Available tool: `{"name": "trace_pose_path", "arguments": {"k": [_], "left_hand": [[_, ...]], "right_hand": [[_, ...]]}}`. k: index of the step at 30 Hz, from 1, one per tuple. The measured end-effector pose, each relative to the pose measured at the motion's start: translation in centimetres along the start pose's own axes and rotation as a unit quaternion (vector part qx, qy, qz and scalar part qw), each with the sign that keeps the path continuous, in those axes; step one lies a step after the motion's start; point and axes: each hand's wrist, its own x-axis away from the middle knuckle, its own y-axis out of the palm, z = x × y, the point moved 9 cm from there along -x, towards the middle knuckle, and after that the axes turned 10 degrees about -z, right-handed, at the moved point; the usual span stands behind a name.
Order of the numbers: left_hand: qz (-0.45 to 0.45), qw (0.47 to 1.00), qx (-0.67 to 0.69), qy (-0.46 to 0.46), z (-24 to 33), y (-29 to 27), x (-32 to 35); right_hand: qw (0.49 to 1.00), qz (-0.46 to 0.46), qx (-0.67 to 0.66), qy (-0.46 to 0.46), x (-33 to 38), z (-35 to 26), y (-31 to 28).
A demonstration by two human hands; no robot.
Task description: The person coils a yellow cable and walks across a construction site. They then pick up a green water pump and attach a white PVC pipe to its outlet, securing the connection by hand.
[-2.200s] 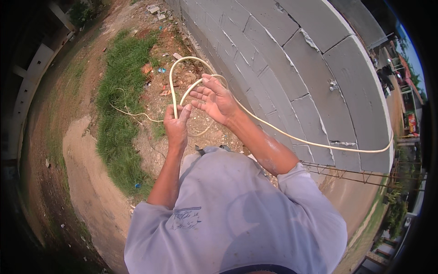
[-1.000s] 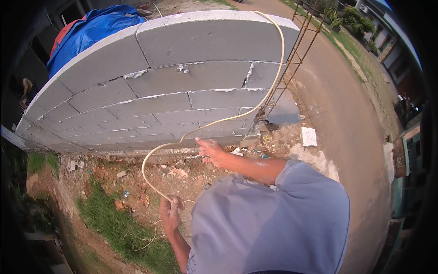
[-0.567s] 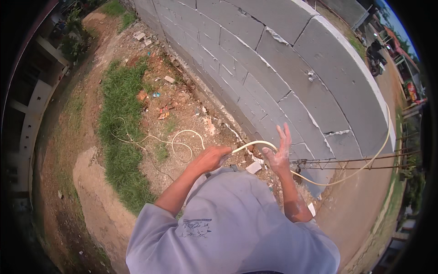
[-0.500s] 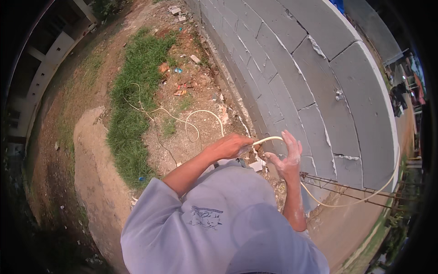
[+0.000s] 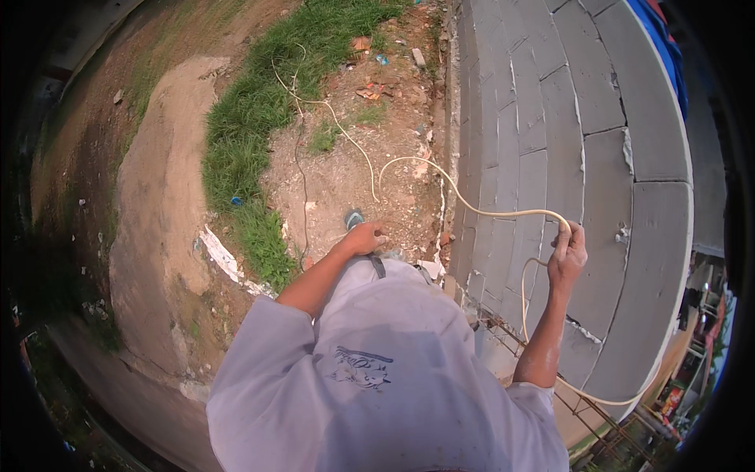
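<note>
A thin cream hose (image 5: 487, 213) rises from the ground in a loose curve to my right hand (image 5: 568, 256), which is closed around it beside the grey block wall (image 5: 602, 212). Beyond that grip the hose loops down behind my right forearm and runs over the wall's near end. My left hand (image 5: 364, 238) is in front of my waist, its fingers loosely bent and apart, with nothing seen in them. Just past it a shoe (image 5: 354, 218) shows on the gravel.
Grass (image 5: 244, 149) grows to the left of the gravelly strip, where a thin dark cable (image 5: 300, 181) lies. Litter and rubble (image 5: 373, 90) are scattered ahead. Steel bars (image 5: 605, 417) jut out near the wall's end, and a white scrap (image 5: 220, 253) lies at left.
My left hand has let go of the hose and drawn back left. My right hand, open before, has closed on the hose and moved right and outward along the wall. The view has turned.
</note>
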Motion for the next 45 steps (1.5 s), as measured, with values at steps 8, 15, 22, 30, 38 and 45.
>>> {"name": "trace_pose_path", "arguments": {"k": [8,15,22,30,38,45], "left_hand": [[0.246,0.909,0.055,-0.332,-29.1,-1.4,15.7],[0.311,0.822,0.372,-0.298,-35.5,5.0,19.6],[0.371,0.776,0.453,-0.233,-31.0,3.6,20.6],[0.419,0.634,0.605,-0.237,-31.9,7.5,23.3],[0.448,0.47,0.723,-0.238,-28.5,19.8,20.0],[0.511,0.388,0.76,-0.1,-26.2,29.2,12.8]], "right_hand": [[0.905,-0.309,0.293,0.013,0.2,14.5,15.1],[0.828,-0.421,0.369,0.004,5.5,27.5,25.6],[0.844,-0.5,0.024,0.195,4.1,14.6,37.8],[0.83,-0.554,-0.061,0.017,-1.5,-4.1,45.7],[0.782,-0.621,0.046,0.008,-2.8,-2.5,48.4],[0.668,-0.717,0.198,-0.025,-3.3,-5.0,53.7]]}}
